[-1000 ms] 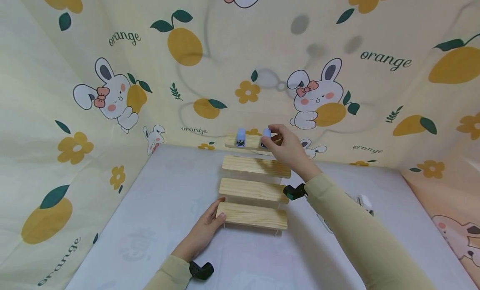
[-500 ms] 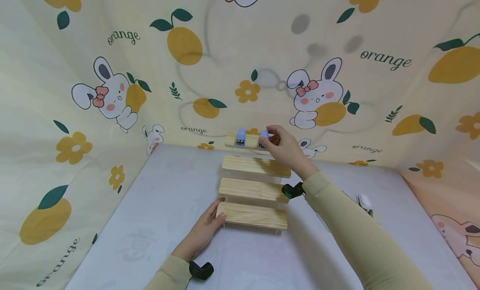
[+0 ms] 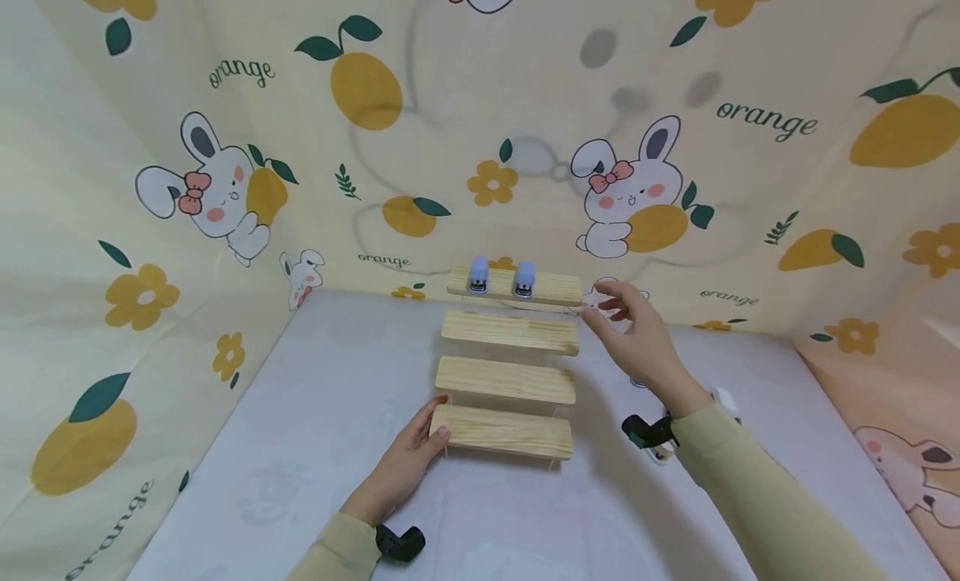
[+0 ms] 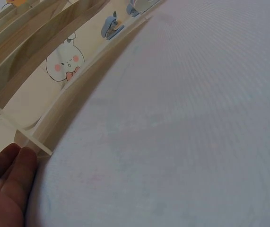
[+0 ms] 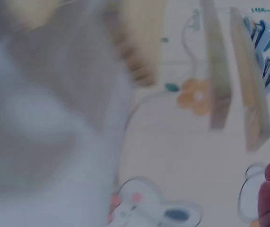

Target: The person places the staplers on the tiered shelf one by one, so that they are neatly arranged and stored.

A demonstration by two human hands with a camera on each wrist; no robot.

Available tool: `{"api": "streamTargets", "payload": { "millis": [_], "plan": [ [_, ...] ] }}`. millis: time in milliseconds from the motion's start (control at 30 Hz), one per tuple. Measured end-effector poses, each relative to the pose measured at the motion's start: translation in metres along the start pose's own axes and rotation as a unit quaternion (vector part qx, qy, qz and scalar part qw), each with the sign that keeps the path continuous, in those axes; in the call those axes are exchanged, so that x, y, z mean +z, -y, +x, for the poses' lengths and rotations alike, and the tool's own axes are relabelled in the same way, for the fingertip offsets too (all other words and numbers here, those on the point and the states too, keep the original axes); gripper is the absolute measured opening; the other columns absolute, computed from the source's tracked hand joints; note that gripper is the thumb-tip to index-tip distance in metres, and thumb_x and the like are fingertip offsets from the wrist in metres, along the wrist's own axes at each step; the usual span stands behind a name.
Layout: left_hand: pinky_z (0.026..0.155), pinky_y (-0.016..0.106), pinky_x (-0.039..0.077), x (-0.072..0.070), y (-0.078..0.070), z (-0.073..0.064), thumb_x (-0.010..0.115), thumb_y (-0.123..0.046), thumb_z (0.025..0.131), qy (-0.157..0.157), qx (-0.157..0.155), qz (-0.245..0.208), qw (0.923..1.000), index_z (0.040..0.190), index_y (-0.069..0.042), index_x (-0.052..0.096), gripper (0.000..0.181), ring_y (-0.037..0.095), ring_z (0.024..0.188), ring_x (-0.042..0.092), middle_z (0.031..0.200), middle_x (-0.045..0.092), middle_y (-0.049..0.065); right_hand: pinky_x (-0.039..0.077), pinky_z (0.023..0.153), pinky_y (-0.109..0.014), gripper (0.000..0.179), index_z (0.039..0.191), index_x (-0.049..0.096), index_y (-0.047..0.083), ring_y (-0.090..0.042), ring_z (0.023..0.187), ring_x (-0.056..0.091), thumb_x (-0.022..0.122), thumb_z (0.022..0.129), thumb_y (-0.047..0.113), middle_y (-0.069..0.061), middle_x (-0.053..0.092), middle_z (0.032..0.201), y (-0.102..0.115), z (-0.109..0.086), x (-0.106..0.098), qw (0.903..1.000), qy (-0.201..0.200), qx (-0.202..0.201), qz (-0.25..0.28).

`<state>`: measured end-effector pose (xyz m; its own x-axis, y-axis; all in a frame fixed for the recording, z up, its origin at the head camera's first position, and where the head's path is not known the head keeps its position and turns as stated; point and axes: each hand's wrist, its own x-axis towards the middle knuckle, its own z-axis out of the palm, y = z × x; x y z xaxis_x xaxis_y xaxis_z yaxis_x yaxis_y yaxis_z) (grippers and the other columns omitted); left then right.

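Note:
A tiered wooden shelf rack (image 3: 502,431) stands on the table, its several boards rising toward the back. My left hand (image 3: 401,464) grips the left end of the lowest board, with the thumb on its edge; part of those fingers (image 4: 19,175) shows by a pale support in the left wrist view. On the top board two small light-blue staplers, the left one (image 3: 478,275) and the right one (image 3: 524,279), sit side by side. My right hand (image 3: 641,339) is beside the board's right end, fingers loosely bent and holding nothing.
Partly hidden behind the right wrist, a white object (image 3: 726,402) and another pale item (image 3: 662,454) lie on the white tabletop (image 3: 337,356). A patterned cloth wall (image 3: 420,147) rises close behind the rack.
The right stapler shifted slightly left on the top board under my right hand, which then let go and moved right, off the rack. My left hand stayed on the lowest board.

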<state>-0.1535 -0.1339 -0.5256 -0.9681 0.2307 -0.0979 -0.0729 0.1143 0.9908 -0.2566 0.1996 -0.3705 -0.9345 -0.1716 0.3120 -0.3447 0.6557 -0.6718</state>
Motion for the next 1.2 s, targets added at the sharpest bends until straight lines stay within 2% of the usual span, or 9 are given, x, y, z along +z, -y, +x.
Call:
{"api": "streamTargets", "payload": {
  "millis": [300, 533, 667, 833, 1000, 1200],
  "plan": [
    [0.116, 0.039, 0.02, 0.003, 0.0, -0.002, 0.054, -0.046, 0.096, 0.0, -0.009, -0.004, 1.0, 0.151, -0.034, 0.028, 0.062, 0.018, 0.144, 0.018, 0.158, 0.021, 0.001, 0.044, 0.089, -0.055, 0.066, 0.145, 0.04, 0.013, -0.035, 0.112, 0.05, 0.06, 0.093, 0.049, -0.014, 0.05, 0.132, -0.049, -0.066, -0.018, 0.9968, 0.052, 0.06, -0.012],
    [0.116, 0.041, 0.019, 0.003, -0.001, -0.004, 0.054, -0.043, 0.097, -0.001, -0.006, -0.004, 1.0, 0.152, -0.03, 0.027, 0.063, 0.021, 0.144, 0.018, 0.159, 0.02, 0.004, 0.046, 0.091, -0.057, 0.065, 0.144, 0.04, 0.011, -0.038, 0.113, 0.052, 0.059, 0.094, 0.047, -0.018, 0.052, 0.132, -0.081, -0.099, -0.019, 0.9923, 0.093, 0.078, -0.025],
    [0.116, 0.042, 0.018, 0.002, -0.002, -0.004, 0.054, -0.042, 0.098, 0.001, -0.003, 0.001, 1.0, 0.152, -0.029, 0.028, 0.062, 0.022, 0.144, 0.017, 0.159, 0.02, 0.005, 0.048, 0.089, -0.057, 0.064, 0.144, 0.041, 0.012, -0.041, 0.113, 0.052, 0.06, 0.094, 0.046, -0.018, 0.051, 0.135, -0.091, -0.111, -0.018, 0.9909, 0.101, 0.083, -0.032],
    [0.116, 0.042, 0.019, 0.002, -0.002, -0.003, 0.054, -0.04, 0.098, 0.0, 0.001, 0.002, 1.0, 0.153, -0.028, 0.027, 0.062, 0.023, 0.144, 0.017, 0.159, 0.02, 0.007, 0.049, 0.085, -0.055, 0.065, 0.143, 0.043, 0.012, -0.039, 0.111, 0.053, 0.064, 0.092, 0.046, -0.019, 0.054, 0.13, -0.098, -0.119, -0.021, 0.9899, 0.103, 0.077, -0.059],
    [0.116, 0.042, 0.018, 0.002, -0.004, -0.003, 0.054, -0.037, 0.099, 0.001, 0.006, -0.006, 1.0, 0.153, -0.026, 0.027, 0.062, 0.022, 0.144, 0.018, 0.158, 0.021, 0.007, 0.048, 0.089, -0.059, 0.072, 0.144, 0.042, 0.013, -0.039, 0.116, 0.053, 0.067, 0.087, 0.051, -0.017, 0.05, 0.135, -0.107, -0.122, -0.023, 0.9863, 0.125, 0.086, -0.066],
    [0.116, 0.042, 0.018, 0.001, -0.004, -0.004, 0.055, -0.04, 0.098, 0.002, 0.003, -0.007, 1.0, 0.152, -0.026, 0.028, 0.062, 0.022, 0.144, 0.018, 0.158, 0.022, 0.006, 0.044, 0.094, -0.063, 0.08, 0.143, 0.043, 0.011, -0.041, 0.12, 0.05, 0.074, 0.081, 0.05, -0.016, 0.05, 0.137, -0.117, -0.123, -0.024, 0.9845, 0.142, 0.073, -0.072]
  ]
}}
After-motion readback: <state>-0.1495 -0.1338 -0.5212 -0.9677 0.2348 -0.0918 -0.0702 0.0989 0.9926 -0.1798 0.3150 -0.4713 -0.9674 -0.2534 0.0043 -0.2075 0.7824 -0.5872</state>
